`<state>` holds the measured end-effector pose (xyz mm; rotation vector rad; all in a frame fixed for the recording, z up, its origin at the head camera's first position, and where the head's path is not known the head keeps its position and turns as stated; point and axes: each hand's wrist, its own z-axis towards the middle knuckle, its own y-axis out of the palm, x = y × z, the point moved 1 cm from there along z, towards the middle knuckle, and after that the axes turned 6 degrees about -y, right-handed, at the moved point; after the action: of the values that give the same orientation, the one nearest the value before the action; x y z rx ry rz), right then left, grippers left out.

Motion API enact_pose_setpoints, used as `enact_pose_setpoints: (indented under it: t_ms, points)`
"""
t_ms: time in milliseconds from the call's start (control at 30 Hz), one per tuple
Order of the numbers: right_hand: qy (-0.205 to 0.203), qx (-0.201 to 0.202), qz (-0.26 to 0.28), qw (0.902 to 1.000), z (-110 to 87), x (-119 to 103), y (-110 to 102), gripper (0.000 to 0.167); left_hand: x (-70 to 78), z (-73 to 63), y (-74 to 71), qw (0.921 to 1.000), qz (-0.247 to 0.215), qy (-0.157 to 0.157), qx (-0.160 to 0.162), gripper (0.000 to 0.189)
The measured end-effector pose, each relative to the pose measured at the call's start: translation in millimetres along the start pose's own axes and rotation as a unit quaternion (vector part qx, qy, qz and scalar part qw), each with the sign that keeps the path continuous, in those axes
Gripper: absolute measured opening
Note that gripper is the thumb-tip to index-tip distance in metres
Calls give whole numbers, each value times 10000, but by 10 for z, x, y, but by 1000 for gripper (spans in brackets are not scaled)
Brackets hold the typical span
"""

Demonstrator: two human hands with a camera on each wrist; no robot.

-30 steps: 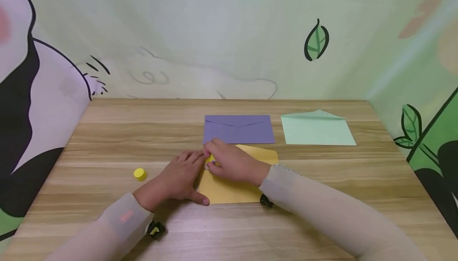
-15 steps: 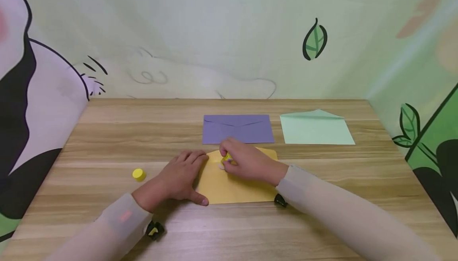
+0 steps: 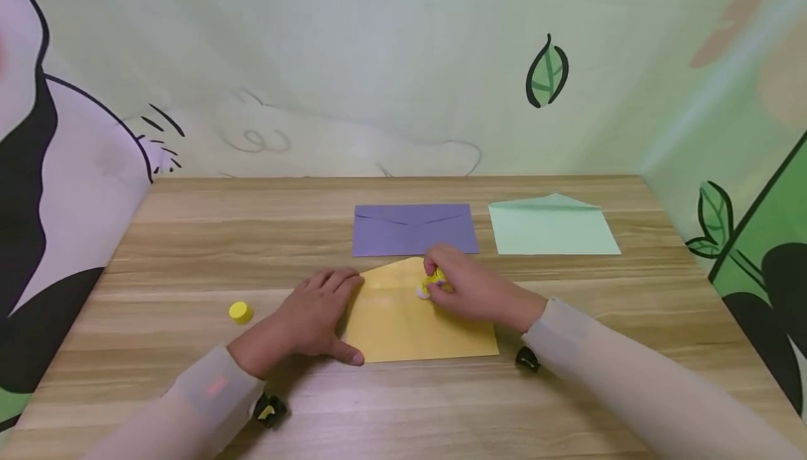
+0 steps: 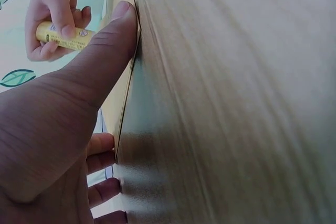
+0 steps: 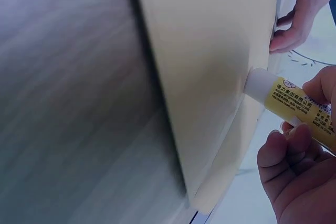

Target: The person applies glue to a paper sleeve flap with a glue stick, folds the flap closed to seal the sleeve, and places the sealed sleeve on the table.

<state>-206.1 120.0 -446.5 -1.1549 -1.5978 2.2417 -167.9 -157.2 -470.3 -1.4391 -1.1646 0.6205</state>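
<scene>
Wood-grain tabletop [image 3: 403, 418], light brown, grain running side to side, soft sheen toward the front. Pale green back wall [image 3: 353, 40] behind it, bearing one outlined leaf [image 3: 547, 75] and faint grey scrawled lines [image 3: 254, 141]. At left, large black-and-white cartoon figure [image 3: 88, 159], heavily outlined. At right, a greener side wall [image 3: 668, 145] with leafy sprig [image 3: 715, 215], black rounded shapes [image 3: 784, 281] and pale diagonal streak [image 3: 725, 73]

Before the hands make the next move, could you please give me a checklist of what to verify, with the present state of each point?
Yellow cylindrical glue stick held in the right hand: ok.
Its white end against the yellow paper envelope: ok.
Left hand resting at the envelope's left edge: ok.
Envelope's flap open: ok.
Short yellow cylindrical cap clear of the envelope: ok, left of the left hand.
Glue covering the whole flap: cannot tell.
</scene>
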Motion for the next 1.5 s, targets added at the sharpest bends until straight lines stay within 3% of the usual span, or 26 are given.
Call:
enact_pose_setpoints:
  t_ms: [633, 1500]
  points:
    - [382, 182, -265, 9988, -345, 212, -126, 20, -3, -41, 50, 9998, -114, 115, 85, 123]
    - [517, 501, -486, 9962, -560, 345, -297, 23, -21, -33, 12, 9995, -160, 245, 69, 121]
